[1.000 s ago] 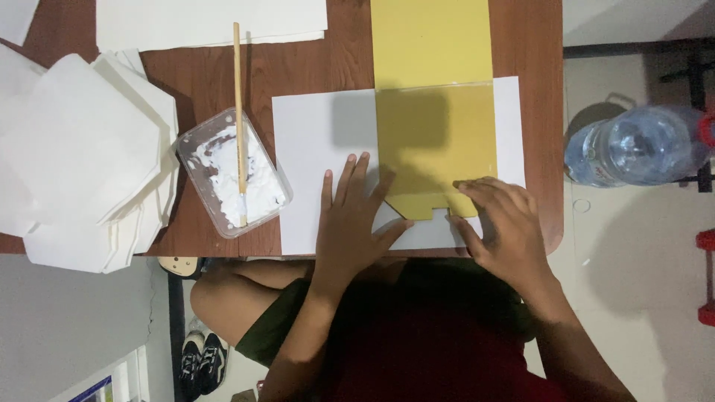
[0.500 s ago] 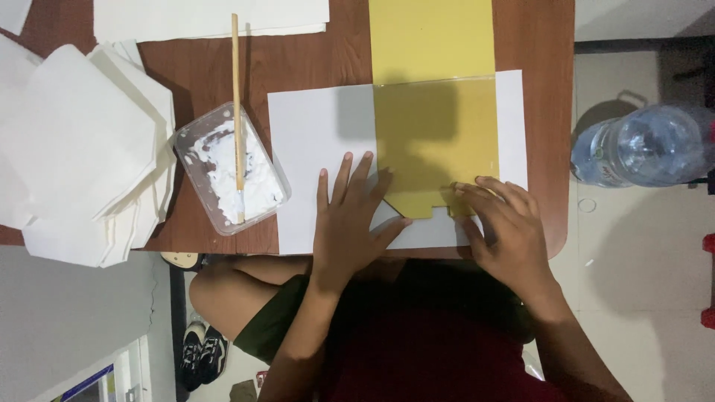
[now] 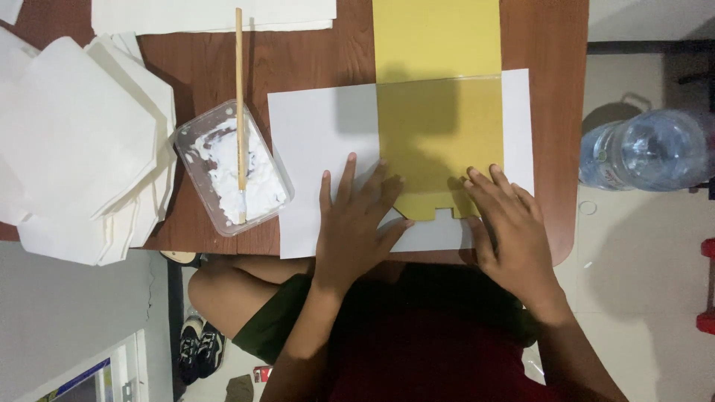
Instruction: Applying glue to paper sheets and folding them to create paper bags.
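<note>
— Where are the hands?

— Both lie flat on the paper at the near edge of the brown table (image 3: 551,112). The left hand (image 3: 354,223) has its fingers spread and released, palm down on the white sheet (image 3: 320,149), its fingertips just reaching the lower left corner of the yellow sheet (image 3: 439,126). The right hand (image 3: 510,231) is also open and pressed flat, its fingers on the lower right corner of the yellow sheet. Neither hand grasps anything.

— And the yellow sheet itself?

— It runs from the far edge of the table down over the white sheet, and its near edge has a small notch cut between the two hands. The lower part looks darker, perhaps a folded layer or only shadow; I can't tell which.

— What's around it?

— Left of the white sheet stands a clear plastic tub (image 3: 232,177) with white paste, a wooden stick (image 3: 240,112) resting in it. Further left is a stack of white paper pieces (image 3: 74,141). Off the table to the right, a large water bottle (image 3: 644,149) stands on the floor.
</note>
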